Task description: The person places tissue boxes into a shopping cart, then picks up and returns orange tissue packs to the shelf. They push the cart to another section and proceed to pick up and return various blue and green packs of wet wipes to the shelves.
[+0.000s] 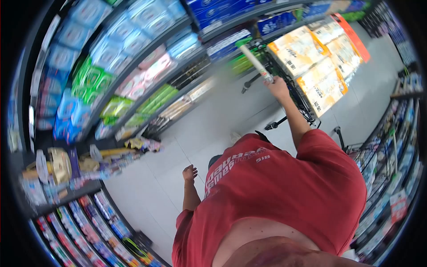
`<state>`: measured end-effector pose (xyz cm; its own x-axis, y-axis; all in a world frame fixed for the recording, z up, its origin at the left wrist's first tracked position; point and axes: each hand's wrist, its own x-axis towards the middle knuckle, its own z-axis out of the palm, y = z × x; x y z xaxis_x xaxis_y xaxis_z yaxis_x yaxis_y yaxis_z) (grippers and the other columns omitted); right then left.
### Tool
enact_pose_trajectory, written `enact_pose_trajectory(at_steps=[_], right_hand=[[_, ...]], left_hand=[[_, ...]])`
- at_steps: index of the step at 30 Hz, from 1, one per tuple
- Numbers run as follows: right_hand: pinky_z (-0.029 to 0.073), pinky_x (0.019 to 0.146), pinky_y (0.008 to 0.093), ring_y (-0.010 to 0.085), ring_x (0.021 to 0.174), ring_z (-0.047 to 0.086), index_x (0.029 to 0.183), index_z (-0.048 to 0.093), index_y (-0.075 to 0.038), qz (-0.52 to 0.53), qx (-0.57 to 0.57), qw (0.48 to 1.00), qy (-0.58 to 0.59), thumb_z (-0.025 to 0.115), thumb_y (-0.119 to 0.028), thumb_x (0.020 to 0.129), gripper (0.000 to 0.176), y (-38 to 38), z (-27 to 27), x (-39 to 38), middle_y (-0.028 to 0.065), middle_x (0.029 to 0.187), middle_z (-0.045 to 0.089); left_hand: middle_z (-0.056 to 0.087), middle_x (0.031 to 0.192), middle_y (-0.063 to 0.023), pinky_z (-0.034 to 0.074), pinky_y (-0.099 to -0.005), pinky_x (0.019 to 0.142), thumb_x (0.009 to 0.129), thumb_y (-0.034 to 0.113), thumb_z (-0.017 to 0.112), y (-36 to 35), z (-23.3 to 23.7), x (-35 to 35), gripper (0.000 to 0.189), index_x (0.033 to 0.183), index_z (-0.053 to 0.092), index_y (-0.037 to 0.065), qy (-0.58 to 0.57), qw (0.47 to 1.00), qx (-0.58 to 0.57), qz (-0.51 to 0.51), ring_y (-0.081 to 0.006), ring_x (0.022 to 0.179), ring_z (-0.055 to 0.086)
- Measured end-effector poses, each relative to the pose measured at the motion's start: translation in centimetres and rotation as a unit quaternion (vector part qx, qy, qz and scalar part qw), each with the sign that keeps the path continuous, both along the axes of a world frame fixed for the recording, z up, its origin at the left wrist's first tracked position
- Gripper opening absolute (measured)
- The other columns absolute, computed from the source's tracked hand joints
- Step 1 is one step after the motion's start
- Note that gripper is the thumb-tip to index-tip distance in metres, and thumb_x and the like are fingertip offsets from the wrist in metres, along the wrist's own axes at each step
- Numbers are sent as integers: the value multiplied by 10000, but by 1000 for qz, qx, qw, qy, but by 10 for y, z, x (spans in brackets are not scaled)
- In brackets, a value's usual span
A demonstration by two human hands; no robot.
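My right hand (279, 87) is closed around the pale push handle (254, 61) of a shopping cart, which has a green end piece. The dark cart frame (307, 104) carries several white and orange packs (299, 51), laid in rows, that look like tissue packs. My left hand (190, 172) hangs low at my side over the floor, its fingers loosely bent and partly apart. Nothing shows in it, and it touches nothing.
Shelves (126, 73) of blue, green and pink packs line the left and front. Racks of small goods (84, 227) stand at the lower left. Shelves (393, 169) on the right have a wire basket (371, 167) beside them. Pale tiled floor (164, 155) runs between.
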<state>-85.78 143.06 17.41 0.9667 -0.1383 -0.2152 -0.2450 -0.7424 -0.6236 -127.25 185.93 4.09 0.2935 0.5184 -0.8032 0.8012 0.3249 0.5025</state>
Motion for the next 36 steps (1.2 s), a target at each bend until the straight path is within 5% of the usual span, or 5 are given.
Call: enact_pose_trajectory(at_steps=[5,14,28,31,36], right_hand=[[513,833,449,371,944,676,990,685,-55,-61,-14,997,44,717,-505,763,505,5,30,-26,221,924,698],[512,784,444,348,872,676,962,663,-59,-87,-75,991,66,670,-492,798,463,17,44,-25,183,853,698],[507,723,458,358,795,667,905,646,-69,-154,-149,976,43,689,-471,777,423,36,39,-1,168,796,682],[515,713,463,368,768,663,894,648,-62,-145,-167,975,24,682,-469,763,429,36,34,4,180,778,677],[524,705,467,390,747,661,824,667,-43,-153,-170,973,24,649,-469,730,437,23,39,10,202,746,669]], left_hand=[[658,1116,-179,526,-419,795,907,315,613,13,-2,117,501,1295,524,12,17,985,-31,-170,-292,931,652],[679,1008,-99,512,-341,736,905,292,631,26,-10,281,373,1191,598,55,-23,932,-46,-359,-205,854,651],[637,757,-57,418,-277,443,872,240,646,107,-64,448,247,1021,663,43,21,885,-36,-463,-133,531,553],[635,749,-57,411,-266,438,873,211,643,85,-47,469,239,1029,661,31,-32,915,-60,-397,-127,538,556],[647,765,-41,439,-282,480,875,259,664,62,-49,489,277,1049,654,43,-10,867,-69,-493,-142,565,581]])
